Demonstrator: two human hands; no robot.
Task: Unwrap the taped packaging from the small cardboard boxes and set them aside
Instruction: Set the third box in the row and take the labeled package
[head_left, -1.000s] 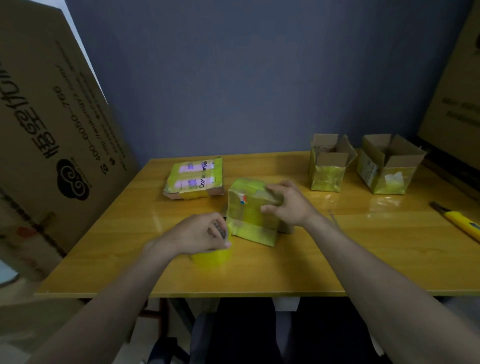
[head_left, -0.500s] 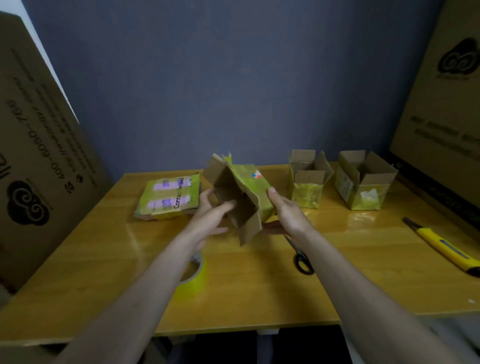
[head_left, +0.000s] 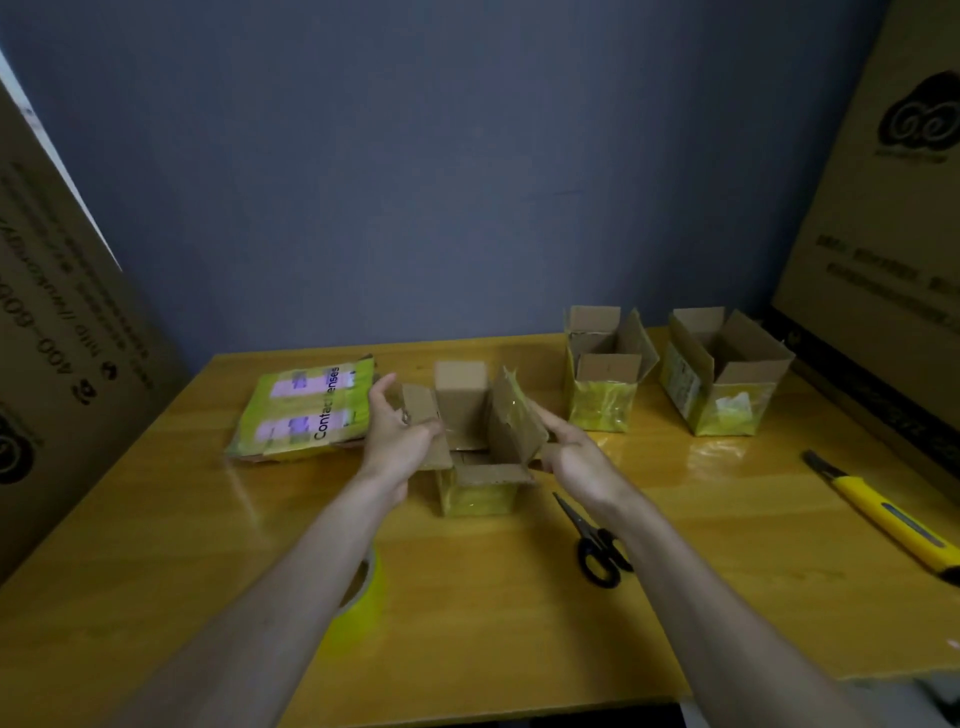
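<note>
Centrally on the wooden table (head_left: 519, 597) stands the small cardboard box (head_left: 475, 457), upright, its four flaps open and its lower walls covered in yellow tape. It sits between the two hands. The left hand (head_left: 397, 441) grips the left flap, thumb on the flap's upper face and fingers behind it. The right hand (head_left: 574, 457) holds the right flap from outside, fingers bent against the cardboard; exact finger placement is hidden behind the flap.

Two opened boxes (head_left: 605, 369) (head_left: 722, 371) stand well apart at the rear right, both with yellow tape on their lower walls. A flat yellow-taped package (head_left: 306, 410) lies just left of the left hand. Scissors (head_left: 595, 545) lie near the right forearm. A yellow utility knife (head_left: 883, 514) lies at the right edge, its tip cut off. The yellow tape roll (head_left: 363, 603) is largely hidden by the left forearm.
</note>
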